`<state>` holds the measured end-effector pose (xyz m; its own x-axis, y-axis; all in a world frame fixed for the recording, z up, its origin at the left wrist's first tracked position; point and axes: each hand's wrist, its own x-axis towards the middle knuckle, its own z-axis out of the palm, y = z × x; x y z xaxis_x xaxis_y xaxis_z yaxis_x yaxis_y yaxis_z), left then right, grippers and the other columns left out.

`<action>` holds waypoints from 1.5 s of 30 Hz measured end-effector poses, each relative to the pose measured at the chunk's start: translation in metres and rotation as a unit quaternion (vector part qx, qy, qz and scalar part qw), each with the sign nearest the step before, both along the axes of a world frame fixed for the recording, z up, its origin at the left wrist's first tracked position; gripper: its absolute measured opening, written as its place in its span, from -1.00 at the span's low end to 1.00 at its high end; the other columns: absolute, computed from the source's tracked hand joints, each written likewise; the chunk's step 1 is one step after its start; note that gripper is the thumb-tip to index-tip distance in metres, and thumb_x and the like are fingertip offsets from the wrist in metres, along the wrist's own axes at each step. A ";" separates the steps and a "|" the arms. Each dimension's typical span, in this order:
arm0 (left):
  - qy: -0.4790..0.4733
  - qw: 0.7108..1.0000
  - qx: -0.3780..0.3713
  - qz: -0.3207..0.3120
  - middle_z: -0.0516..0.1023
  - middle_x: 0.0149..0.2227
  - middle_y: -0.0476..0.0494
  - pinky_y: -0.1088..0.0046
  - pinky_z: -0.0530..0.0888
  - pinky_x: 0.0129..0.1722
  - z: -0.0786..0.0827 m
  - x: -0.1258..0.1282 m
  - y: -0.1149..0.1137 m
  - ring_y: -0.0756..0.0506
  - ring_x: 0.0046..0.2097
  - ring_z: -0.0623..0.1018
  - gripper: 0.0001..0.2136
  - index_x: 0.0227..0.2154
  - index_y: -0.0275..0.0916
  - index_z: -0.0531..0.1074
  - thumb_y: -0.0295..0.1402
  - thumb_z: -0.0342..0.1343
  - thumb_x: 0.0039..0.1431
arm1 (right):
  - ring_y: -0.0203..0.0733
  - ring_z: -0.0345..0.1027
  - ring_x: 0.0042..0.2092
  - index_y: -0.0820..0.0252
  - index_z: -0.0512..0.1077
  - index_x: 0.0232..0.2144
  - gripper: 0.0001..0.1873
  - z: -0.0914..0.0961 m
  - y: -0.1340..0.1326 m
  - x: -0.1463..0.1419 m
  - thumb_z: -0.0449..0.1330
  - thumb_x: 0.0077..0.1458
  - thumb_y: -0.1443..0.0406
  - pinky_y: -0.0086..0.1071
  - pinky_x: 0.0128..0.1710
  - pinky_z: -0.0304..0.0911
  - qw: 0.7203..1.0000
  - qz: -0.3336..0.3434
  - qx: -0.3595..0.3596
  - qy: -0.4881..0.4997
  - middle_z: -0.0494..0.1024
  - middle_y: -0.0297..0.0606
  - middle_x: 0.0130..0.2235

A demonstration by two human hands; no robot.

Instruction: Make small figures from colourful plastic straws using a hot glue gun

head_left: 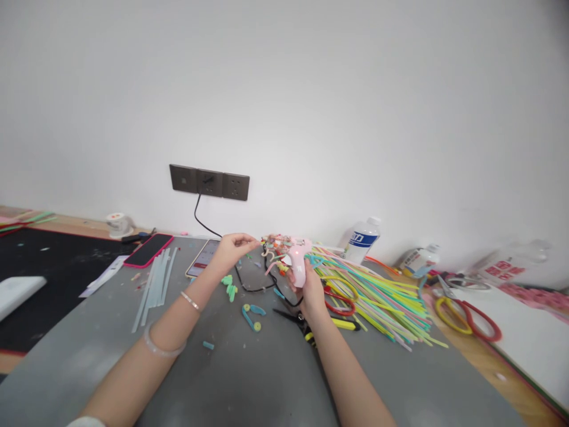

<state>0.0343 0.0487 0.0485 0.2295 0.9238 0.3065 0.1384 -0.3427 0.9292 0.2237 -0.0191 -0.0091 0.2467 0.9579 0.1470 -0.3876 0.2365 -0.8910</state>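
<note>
The right hand is wrapped around the handle of a pink glue gun, held above the worktop. Just left of the glue gun, the left hand has thumb and fingertips nearly pinched together; whether they grip anything cannot be told. Pliers lie on its near side, fuzzy stems to its right, translucent sticks well to its left.

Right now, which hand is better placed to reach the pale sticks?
Likely the left hand: it is nearer the pale sticks, while the right hand grips the pink glue gun. Whether the left pinches anything is unclear.
</note>
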 end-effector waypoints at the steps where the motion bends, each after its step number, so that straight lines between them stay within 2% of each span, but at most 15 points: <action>1: 0.000 1.000 -0.002 -0.001 0.60 -0.47 -0.12 0.42 0.41 -0.35 0.000 0.000 0.000 -0.08 -0.39 0.49 -0.65 -0.48 -0.29 0.58 -0.05 0.27 -0.10 | -0.33 -0.03 -0.68 0.12 0.36 -0.49 -0.55 0.000 0.000 0.000 0.16 0.07 -0.13 -0.40 -0.70 -0.11 1.000 -0.001 0.000 0.000 0.25 -0.45 -0.68; 10: 0.055 0.998 0.015 -0.001 0.51 -0.53 -0.03 0.46 0.34 -0.40 -0.001 -0.001 0.002 -0.03 -0.45 0.42 -0.71 -0.48 -0.29 0.54 -0.12 0.17 -0.04 | -0.34 -0.05 -0.65 0.12 0.35 -0.49 -0.57 0.002 -0.003 -0.001 0.18 0.08 -0.10 -0.41 -0.67 -0.11 1.000 -0.021 0.011 0.010 0.27 -0.46 -0.66; 17: 0.212 0.976 0.031 0.039 0.34 -0.66 0.05 0.49 0.18 -0.50 -0.012 -0.013 0.012 0.00 -0.54 0.29 -0.81 -0.52 -0.29 0.58 -0.27 0.15 -0.03 | -0.34 -0.06 -0.65 0.12 0.36 -0.48 -0.57 0.005 -0.003 0.001 0.13 0.14 -0.09 -0.39 -0.67 -0.14 0.999 -0.036 0.020 0.019 0.25 -0.45 -0.65; 21: 0.305 0.948 0.041 0.081 0.48 -0.57 -0.04 0.48 0.21 -0.46 -0.020 -0.014 0.017 -0.05 -0.45 0.42 -0.85 -0.47 -0.27 0.61 -0.37 0.16 -0.01 | -0.35 -0.04 -0.65 0.13 0.35 -0.49 -0.57 0.004 -0.003 0.001 0.14 0.13 -0.08 -0.41 -0.66 -0.12 0.999 -0.033 0.020 0.023 0.26 -0.44 -0.65; 25: 0.374 0.919 0.041 0.119 0.64 -0.37 -0.18 0.45 0.31 -0.34 -0.027 -0.015 0.019 -0.15 -0.29 0.55 -0.83 -0.37 -0.23 0.64 -0.42 0.14 0.07 | -0.35 -0.05 -0.66 0.13 0.36 -0.46 -0.59 0.002 -0.001 0.001 0.12 0.15 -0.07 -0.41 -0.68 -0.14 0.999 -0.031 0.021 0.027 0.24 -0.45 -0.65; 29: 0.409 0.900 0.039 0.149 0.67 -0.23 -0.28 0.40 0.34 -0.25 -0.028 -0.018 0.019 -0.22 -0.18 0.58 -0.79 -0.28 -0.23 0.64 -0.44 0.11 0.12 | -0.35 -0.06 -0.67 0.12 0.36 -0.44 -0.60 0.001 -0.001 0.001 0.12 0.16 -0.06 -0.42 -0.69 -0.15 0.999 -0.029 0.024 0.027 0.22 -0.47 -0.66; 33: 0.410 0.898 0.048 0.153 0.66 -0.28 -0.23 0.42 0.32 -0.30 -0.018 -0.019 0.014 -0.19 -0.22 0.58 -0.81 -0.31 -0.21 0.63 -0.39 0.10 0.13 | -0.34 -0.03 -0.67 0.12 0.35 -0.45 -0.58 0.002 -0.001 0.002 0.11 0.17 -0.08 -0.41 -0.70 -0.11 0.999 -0.028 0.027 0.018 0.26 -0.45 -0.65; 40: 0.371 0.912 0.070 0.162 0.57 -0.43 -0.10 0.45 0.19 -0.44 0.016 -0.016 -0.006 -0.10 -0.40 0.48 -0.84 -0.37 -0.22 0.58 -0.30 0.12 0.11 | -0.34 0.01 -0.65 0.13 0.35 -0.48 -0.54 -0.001 -0.002 0.000 0.16 0.10 -0.12 -0.41 -0.68 -0.07 0.999 -0.041 0.021 0.003 0.29 -0.45 -0.66; 45: 0.331 0.930 0.122 0.107 0.42 -0.54 0.02 0.49 0.20 -0.44 0.030 -0.007 -0.021 -0.04 -0.45 0.42 -0.87 -0.40 -0.21 0.57 -0.30 0.15 0.11 | -0.35 -0.01 -0.66 0.14 0.34 -0.52 -0.52 -0.003 -0.002 -0.001 0.16 0.09 -0.13 -0.41 -0.68 -0.11 0.999 -0.043 0.014 -0.012 0.29 -0.44 -0.66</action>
<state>0.0276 0.0273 0.0784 0.2618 0.8916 0.3695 0.7413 -0.4309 0.5146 0.2227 -0.0208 -0.0121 0.3247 0.9285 0.1804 -0.3438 0.2935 -0.8920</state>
